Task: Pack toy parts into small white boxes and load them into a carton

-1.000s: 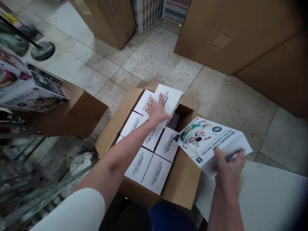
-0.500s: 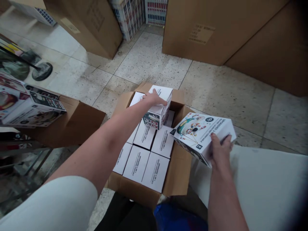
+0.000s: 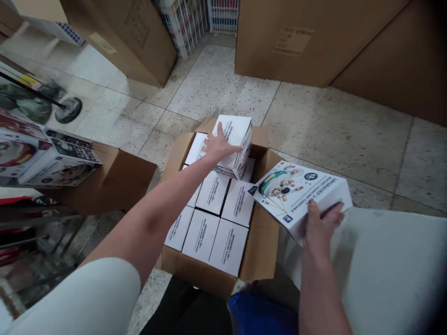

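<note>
An open cardboard carton [image 3: 260, 253] on the floor holds several small white product boxes packed in rows. My left hand [image 3: 217, 146] reaches to the far end and grips one white box [image 3: 234, 139], lifted partly above the others and tilted. To the right, my right hand [image 3: 320, 225] is wrapped round the near edge of a second white box with a colourful picture [image 3: 300, 193], held above the carton's right flap.
Large brown cartons [image 3: 314, 37] stand at the back and right. Another carton [image 3: 115, 174] at left carries printed product boxes [image 3: 45, 160]. A white surface [image 3: 384, 270] lies at lower right. A stand base [image 3: 68, 109] sits on the tiled floor at left.
My left hand has raised the far white box out of its row and tilted it. The right hand's box shifted slightly right; the view moved a little.
</note>
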Tool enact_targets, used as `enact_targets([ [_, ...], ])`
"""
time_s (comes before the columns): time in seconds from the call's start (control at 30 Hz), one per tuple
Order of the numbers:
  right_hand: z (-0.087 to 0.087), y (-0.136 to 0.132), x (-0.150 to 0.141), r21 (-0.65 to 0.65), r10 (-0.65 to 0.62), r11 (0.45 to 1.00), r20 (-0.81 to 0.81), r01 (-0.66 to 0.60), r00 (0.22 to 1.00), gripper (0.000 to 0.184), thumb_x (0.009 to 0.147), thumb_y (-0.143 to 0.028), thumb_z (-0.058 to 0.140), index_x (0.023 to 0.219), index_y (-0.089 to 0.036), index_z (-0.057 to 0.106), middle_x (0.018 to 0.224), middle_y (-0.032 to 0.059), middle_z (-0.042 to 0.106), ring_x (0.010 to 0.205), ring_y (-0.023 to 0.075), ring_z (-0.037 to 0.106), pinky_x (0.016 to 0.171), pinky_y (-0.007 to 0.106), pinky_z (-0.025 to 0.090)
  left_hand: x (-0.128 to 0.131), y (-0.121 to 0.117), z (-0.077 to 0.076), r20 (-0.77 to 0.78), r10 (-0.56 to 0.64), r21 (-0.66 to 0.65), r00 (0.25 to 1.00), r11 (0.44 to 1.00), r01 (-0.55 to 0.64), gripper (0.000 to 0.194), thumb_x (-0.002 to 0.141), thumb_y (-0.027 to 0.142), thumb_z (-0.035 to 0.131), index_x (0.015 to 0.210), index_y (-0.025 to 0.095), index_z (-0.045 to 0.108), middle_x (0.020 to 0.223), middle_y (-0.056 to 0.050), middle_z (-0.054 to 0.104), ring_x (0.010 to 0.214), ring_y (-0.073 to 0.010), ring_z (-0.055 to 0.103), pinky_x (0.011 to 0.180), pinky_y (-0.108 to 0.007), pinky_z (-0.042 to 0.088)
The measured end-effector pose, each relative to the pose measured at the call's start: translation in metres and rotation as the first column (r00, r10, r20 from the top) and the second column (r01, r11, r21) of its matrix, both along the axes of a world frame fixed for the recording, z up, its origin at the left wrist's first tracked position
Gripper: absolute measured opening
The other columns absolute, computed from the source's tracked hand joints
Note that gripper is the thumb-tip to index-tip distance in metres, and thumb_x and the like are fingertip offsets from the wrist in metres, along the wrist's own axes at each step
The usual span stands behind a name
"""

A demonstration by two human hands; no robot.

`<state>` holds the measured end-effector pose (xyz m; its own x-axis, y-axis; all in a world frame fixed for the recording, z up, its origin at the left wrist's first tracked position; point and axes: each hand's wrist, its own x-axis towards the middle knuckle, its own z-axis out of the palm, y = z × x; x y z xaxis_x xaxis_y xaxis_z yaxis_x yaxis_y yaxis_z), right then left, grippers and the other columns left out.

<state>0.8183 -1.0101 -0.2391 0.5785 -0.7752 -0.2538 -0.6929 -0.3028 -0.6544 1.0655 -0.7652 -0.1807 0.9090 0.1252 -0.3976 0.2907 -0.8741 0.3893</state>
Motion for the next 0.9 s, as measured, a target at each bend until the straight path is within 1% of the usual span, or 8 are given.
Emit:
enact_targets([
  [0.17, 0.006, 0.010, -0.015, 0.038, -0.070, 0.997, 0.013, 0.070, 0.997, 0.106, 0.079, -0.067, 0.053, 0.159, -0.015, 0.006, 0.164, 0.0203, 0.001, 0.151, 0.0349, -0.001, 0.119, 0.059, 0.004, -0.034, 0.015, 0.003, 0.096, 0.001, -0.037, 0.995, 0.999, 0.002, 0.128, 0.059, 0.058, 0.080, 0.157, 0.034, 0.000, 0.159, -0.016, 0.022, 0.141, -0.0420, 0.032, 0.110, -0.059, 0.031],
  [0.33, 0.005, 0.013, -0.023, 0.051, -0.085, 0.995, 0.083, 0.081, 0.993, 0.106, 0.080, -0.065, 0.053, 0.159, -0.015, 0.005, 0.164, 0.0166, 0.009, 0.151, 0.0325, 0.003, 0.122, 0.052, 0.006, -0.061, 0.020, -0.017, 0.148, -0.002, -0.004, 0.989, 1.000, 0.003, 0.124, 0.063, 0.059, 0.077, 0.157, 0.033, 0.001, 0.160, -0.016, 0.019, 0.144, -0.0389, 0.027, 0.110, -0.055, 0.032],
  [0.43, 0.005, 0.014, -0.025, 0.065, -0.083, 0.995, 0.074, 0.078, 0.994, 0.107, 0.080, -0.067, 0.053, 0.159, -0.013, 0.003, 0.164, 0.0170, 0.004, 0.152, 0.0316, -0.002, 0.122, 0.050, 0.005, -0.071, 0.021, -0.026, 0.138, -0.012, 0.074, 0.990, 0.997, 0.002, 0.116, 0.064, 0.059, 0.076, 0.156, 0.037, 0.010, 0.161, -0.015, 0.018, 0.145, -0.0405, 0.026, 0.110, -0.056, 0.031],
  [0.57, 0.010, 0.013, -0.020, 0.061, -0.067, 0.996, 0.052, 0.064, 0.996, 0.108, 0.079, -0.068, 0.053, 0.159, -0.013, 0.005, 0.164, 0.0186, 0.001, 0.152, 0.0315, -0.002, 0.122, 0.050, 0.005, -0.065, 0.015, -0.025, 0.079, -0.025, 0.121, 0.997, 0.993, 0.016, 0.114, 0.064, 0.060, 0.075, 0.156, 0.039, 0.011, 0.162, -0.014, 0.017, 0.143, -0.0431, 0.028, 0.108, -0.058, 0.032],
  [0.67, 0.014, 0.014, -0.008, 0.030, -0.030, 0.999, 0.028, 0.029, 0.999, 0.107, 0.076, -0.067, 0.057, 0.159, -0.016, 0.011, 0.164, 0.0174, 0.005, 0.152, 0.0326, 0.004, 0.123, 0.052, 0.006, -0.056, 0.005, -0.020, 0.064, -0.048, 0.144, 0.997, 0.989, 0.039, 0.116, 0.062, 0.060, 0.076, 0.156, 0.040, 0.011, 0.162, -0.014, 0.016, 0.141, -0.0451, 0.030, 0.107, -0.059, 0.032],
  [0.73, 0.018, 0.017, 0.004, -0.039, 0.020, 0.999, 0.074, -0.017, 0.997, 0.109, 0.073, -0.066, 0.062, 0.158, -0.017, 0.015, 0.163, 0.0163, 0.013, 0.151, 0.0333, 0.011, 0.122, 0.054, 0.008, -0.055, 0.001, -0.018, 0.068, -0.056, 0.157, 0.996, 0.987, 0.045, 0.116, 0.062, 0.059, 0.076, 0.156, 0.039, 0.012, 0.162, -0.014, 0.016, 0.140, -0.0454, 0.030, 0.107, -0.059, 0.032],
  [0.83, 0.026, 0.025, 0.026, -0.166, 0.119, 0.982, 0.171, -0.090, 0.978, 0.116, 0.069, -0.064, 0.069, 0.157, -0.012, 0.016, 0.159, 0.0192, 0.023, 0.147, 0.0352, 0.021, 0.121, 0.056, 0.016, -0.061, 0.001, -0.017, 0.081, -0.051, 0.158, 0.995, 0.987, 0.038, 0.114, 0.063, 0.060, 0.075, 0.156, 0.039, 0.013, 0.161, -0.015, 0.018, 0.139, -0.0449, 0.033, 0.106, -0.058, 0.034],
  [0.9, 0.036, 0.030, 0.038, -0.197, 0.163, 0.971, 0.153, -0.132, 0.975, 0.116, 0.067, -0.062, 0.072, 0.156, -0.009, 0.021, 0.158, 0.0225, 0.025, 0.146, 0.0374, 0.024, 0.119, 0.056, 0.019, -0.061, 0.004, -0.016, 0.085, -0.045, 0.148, 0.995, 0.988, 0.032, 0.115, 0.062, 0.061, 0.076, 0.156, 0.039, 0.013, 0.160, -0.016, 0.020, 0.138, -0.0450, 0.035, 0.106, -0.058, 0.035],
])
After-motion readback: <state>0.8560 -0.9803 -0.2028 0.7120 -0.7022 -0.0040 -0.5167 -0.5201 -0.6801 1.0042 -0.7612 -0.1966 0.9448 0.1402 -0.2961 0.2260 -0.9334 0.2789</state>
